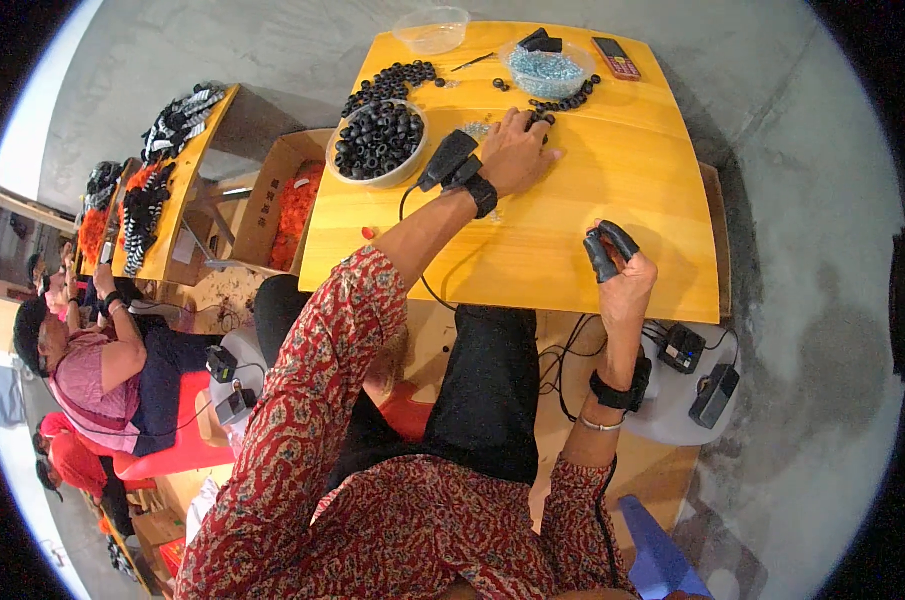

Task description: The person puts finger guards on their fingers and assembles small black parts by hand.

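Note:
My left hand [516,157] reaches over the middle of the yellow table, thumb spread away from the fingers, black coverings on some fingertips. Just beyond it lie loose black rings [563,103], and small clear bits [476,130] lie beside its fingers. Close to the table's right front, my right hand [625,275] is closed in a pinch, with black sleeves on two fingers; what it holds, if anything, is too small to make out. Left of my left hand stands a clear bowl [413,172] full of black rings [378,138].
At the back are a bowl of pale blue beads [545,68], an empty clear bowl [433,32], tweezers [473,62] and a mobile phone [616,58]. A cable runs from my left wrist. A cardboard box [263,205] holds orange material. Another person [98,365] sits at left.

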### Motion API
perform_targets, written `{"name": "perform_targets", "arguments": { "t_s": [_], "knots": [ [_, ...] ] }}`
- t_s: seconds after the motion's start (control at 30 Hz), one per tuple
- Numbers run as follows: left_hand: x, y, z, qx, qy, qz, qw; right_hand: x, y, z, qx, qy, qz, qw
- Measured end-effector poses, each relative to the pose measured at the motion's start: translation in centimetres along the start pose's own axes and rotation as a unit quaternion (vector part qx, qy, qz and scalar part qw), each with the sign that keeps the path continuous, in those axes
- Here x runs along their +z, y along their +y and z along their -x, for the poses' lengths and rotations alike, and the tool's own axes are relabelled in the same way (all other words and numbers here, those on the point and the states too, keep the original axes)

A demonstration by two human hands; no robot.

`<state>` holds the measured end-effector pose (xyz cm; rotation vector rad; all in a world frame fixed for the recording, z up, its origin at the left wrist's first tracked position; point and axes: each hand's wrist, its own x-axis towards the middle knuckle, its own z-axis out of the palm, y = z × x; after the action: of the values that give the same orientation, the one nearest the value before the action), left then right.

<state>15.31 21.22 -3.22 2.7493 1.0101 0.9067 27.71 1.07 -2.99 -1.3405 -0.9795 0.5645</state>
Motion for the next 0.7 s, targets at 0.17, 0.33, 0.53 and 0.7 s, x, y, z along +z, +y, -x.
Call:
{"name": "perform_targets", "arguments": {
  "t_s": [0.17, 0.33, 0.53, 0.7],
  "knots": [
    [-0.5, 1.0, 0.9, 0.002, 0.011, -0.005, 1.0, -0.2, 0.3, -0.1, 0.02, 0.0, 0.0, 1.0],
    [-0.6, 0.7, 0.1, 0.002, 0.067, 0.004, 0.998, 0.0, 0.2, -0.1, -0.003, 0.005, -0.008, 1.0],
    [0.3, 1.1, -3.0, 0.033, 0.057, -0.049, 0.997, -0.1, -0.1, -0.2, 0.005, 0.012, -0.015, 1.0],
    [1.8, 0.8, -2.8, 0.003, 0.024, -0.091, 0.996, -0.1, -0.1, -0.3, 0.023, 0.016, -0.016, 0.999]
  ]
}}
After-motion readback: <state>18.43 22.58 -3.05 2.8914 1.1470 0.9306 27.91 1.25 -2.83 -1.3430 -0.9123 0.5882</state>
